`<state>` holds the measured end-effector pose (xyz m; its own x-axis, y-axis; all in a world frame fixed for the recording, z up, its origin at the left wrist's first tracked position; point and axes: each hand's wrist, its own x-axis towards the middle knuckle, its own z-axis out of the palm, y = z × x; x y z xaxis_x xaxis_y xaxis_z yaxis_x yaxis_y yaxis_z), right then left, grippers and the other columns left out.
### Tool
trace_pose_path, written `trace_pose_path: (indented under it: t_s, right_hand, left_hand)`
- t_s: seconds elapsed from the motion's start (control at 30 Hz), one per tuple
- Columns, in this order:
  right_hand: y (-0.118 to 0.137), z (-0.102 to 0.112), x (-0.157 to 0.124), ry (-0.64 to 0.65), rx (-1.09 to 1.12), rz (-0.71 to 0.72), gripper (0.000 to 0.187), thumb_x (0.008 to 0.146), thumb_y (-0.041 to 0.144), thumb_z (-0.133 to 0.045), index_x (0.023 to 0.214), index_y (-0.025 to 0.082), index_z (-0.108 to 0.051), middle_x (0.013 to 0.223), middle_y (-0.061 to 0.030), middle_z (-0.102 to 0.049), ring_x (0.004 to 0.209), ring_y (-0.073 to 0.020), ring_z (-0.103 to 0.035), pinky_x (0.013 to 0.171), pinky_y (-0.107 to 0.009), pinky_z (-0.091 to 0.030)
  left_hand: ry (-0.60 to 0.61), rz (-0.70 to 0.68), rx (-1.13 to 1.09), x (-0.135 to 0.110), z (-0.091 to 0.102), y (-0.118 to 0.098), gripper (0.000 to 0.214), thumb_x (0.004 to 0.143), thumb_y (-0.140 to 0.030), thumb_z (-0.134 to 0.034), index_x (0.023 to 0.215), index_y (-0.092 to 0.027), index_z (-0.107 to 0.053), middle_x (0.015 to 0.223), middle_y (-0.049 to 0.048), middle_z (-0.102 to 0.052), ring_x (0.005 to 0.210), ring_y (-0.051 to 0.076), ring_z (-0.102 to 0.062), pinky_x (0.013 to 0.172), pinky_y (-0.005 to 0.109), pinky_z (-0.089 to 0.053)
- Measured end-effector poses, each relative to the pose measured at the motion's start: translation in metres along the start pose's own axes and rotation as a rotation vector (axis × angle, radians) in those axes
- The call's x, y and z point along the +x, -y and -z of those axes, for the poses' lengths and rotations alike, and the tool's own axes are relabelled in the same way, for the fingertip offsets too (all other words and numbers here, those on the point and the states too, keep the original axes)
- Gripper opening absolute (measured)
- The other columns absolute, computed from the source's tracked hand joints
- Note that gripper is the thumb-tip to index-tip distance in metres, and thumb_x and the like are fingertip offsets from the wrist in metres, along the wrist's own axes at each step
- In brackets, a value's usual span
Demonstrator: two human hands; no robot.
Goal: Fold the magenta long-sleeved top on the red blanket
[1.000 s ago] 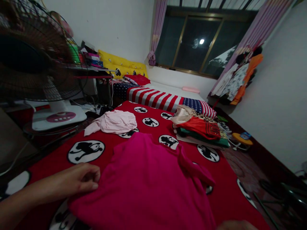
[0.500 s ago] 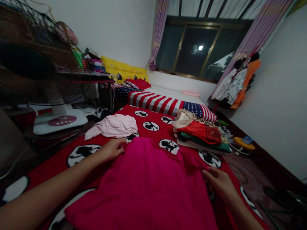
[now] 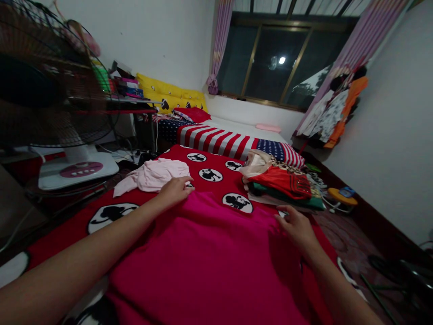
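Magenta garment spread on the red blanket, filling the lower centre of the frame. It lies below the fingers, toward the viewer; its long axis appears to run from mid-frame to the lower edge, which cuts it off. The left hand is at its upper left corner, fingers bent, thumb and forefinger apparently pinching the cloth. The right hand is beside its upper right corner, thumb and forefinger slightly parted; whether cloth is caught there cannot be told. Both hands are about equally near. Writing: dark print on the orange top, right of centre, is illegible; marks on the boxes, upper left, are too small.
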<state>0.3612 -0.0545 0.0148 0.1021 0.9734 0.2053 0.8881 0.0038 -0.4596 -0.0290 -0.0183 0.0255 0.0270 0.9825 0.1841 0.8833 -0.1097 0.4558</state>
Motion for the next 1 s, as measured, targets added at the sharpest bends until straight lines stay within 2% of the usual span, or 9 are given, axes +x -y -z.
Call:
trace_pose_path:
  t_s: [0.1,0.17,0.23,0.3,0.47,0.57,0.67,0.8,1.0]
  right_hand:
    - [0.012,-0.025,0.010,0.144,-0.089,-0.025,0.040,0.075,0.033,-0.062,0.111,0.014,-0.060,0.067,-0.0044,-0.067,0.063,-0.0197,-0.064,0.054,-0.024,-0.039]
    - [0.011,-0.036,0.015,0.184,-0.113,-0.051,0.028,0.071,0.029,-0.066,0.096,0.016,-0.062,0.069,-0.0047,-0.068,0.062,-0.0185,-0.065,0.052,-0.023,-0.039]
    - [0.008,-0.040,0.019,0.217,-0.025,-0.079,0.009,0.072,0.025,-0.063,0.077,0.018,-0.059,0.060,-0.0024,-0.066,0.052,-0.0157,-0.062,0.047,-0.021,-0.038]
    - [0.008,-0.035,0.024,0.237,0.195,-0.128,0.009,0.074,0.023,-0.058,0.068,0.020,-0.052,0.050,0.0003,-0.060,0.042,-0.0134,-0.056,0.041,-0.020,-0.037]
    - [0.020,-0.022,0.050,0.059,0.785,-0.164,0.017,0.071,0.031,-0.060,0.079,0.022,-0.047,0.061,-0.0006,-0.065,0.050,-0.0175,-0.065,0.047,-0.026,-0.052]
    - [0.024,-0.030,0.069,-0.051,0.815,-0.011,0.028,0.068,0.037,-0.062,0.089,0.023,-0.050,0.082,-0.0053,-0.070,0.078,-0.0234,-0.070,0.070,-0.036,-0.058]
    - [0.022,-0.044,0.074,-0.052,0.752,0.155,0.050,0.066,0.038,-0.066,0.110,0.023,-0.050,0.114,-0.0104,-0.064,0.111,-0.0263,-0.061,0.093,-0.043,-0.051]
    - [0.013,-0.045,0.040,0.017,0.643,0.237,0.058,0.073,0.039,-0.064,0.125,0.023,-0.046,0.129,-0.0128,-0.056,0.124,-0.0258,-0.052,0.100,-0.045,-0.045]
    - [-0.016,-0.007,-0.055,0.032,0.455,0.119,0.036,0.081,0.044,-0.060,0.108,0.021,-0.060,0.109,-0.0096,-0.067,0.093,-0.0229,-0.065,0.081,-0.034,-0.054]
  left_hand:
    - [0.158,0.021,-0.151,0.013,-0.026,-0.024,0.052,0.080,-0.028,-0.063,0.128,-0.014,-0.055,0.070,0.0051,-0.071,0.071,0.021,-0.069,0.070,0.027,-0.049]
    - [0.243,0.035,-0.203,0.018,-0.042,-0.030,0.053,0.072,-0.022,-0.071,0.122,-0.012,-0.057,0.056,0.0008,-0.067,0.054,0.020,-0.066,0.055,0.025,-0.048]
    - [0.283,0.050,-0.259,0.022,-0.053,-0.032,0.039,0.068,-0.015,-0.071,0.106,-0.011,-0.062,0.048,-0.0014,-0.062,0.044,0.019,-0.062,0.045,0.023,-0.045]
    - [0.252,0.059,-0.321,0.028,-0.056,-0.033,0.021,0.074,-0.012,-0.065,0.094,-0.011,-0.062,0.047,-0.0015,-0.060,0.042,0.017,-0.061,0.044,0.021,-0.044]
    - [-0.014,0.037,-0.440,0.059,-0.044,-0.043,0.020,0.084,-0.016,-0.050,0.104,-0.015,-0.053,0.079,0.0048,-0.070,0.071,0.017,-0.069,0.062,0.025,-0.053]
    - [-0.175,-0.140,-0.452,0.078,-0.043,-0.051,0.022,0.079,-0.019,-0.057,0.100,-0.015,-0.057,0.097,0.0085,-0.069,0.091,0.022,-0.067,0.082,0.034,-0.053]
    - [-0.119,-0.344,-0.456,0.081,-0.050,-0.052,0.053,0.073,-0.023,-0.064,0.123,-0.013,-0.051,0.128,0.0160,-0.058,0.118,0.027,-0.056,0.102,0.042,-0.043]
    - [-0.014,-0.449,-0.367,0.049,-0.054,-0.042,0.077,0.075,-0.031,-0.063,0.143,-0.011,-0.033,0.150,0.0187,-0.034,0.138,0.028,-0.033,0.113,0.043,-0.028]
    - [0.051,-0.542,-0.272,-0.059,-0.014,-0.017,0.030,0.088,-0.032,-0.051,0.113,-0.019,-0.062,0.123,0.0094,-0.061,0.117,0.021,-0.054,0.102,0.033,-0.041]
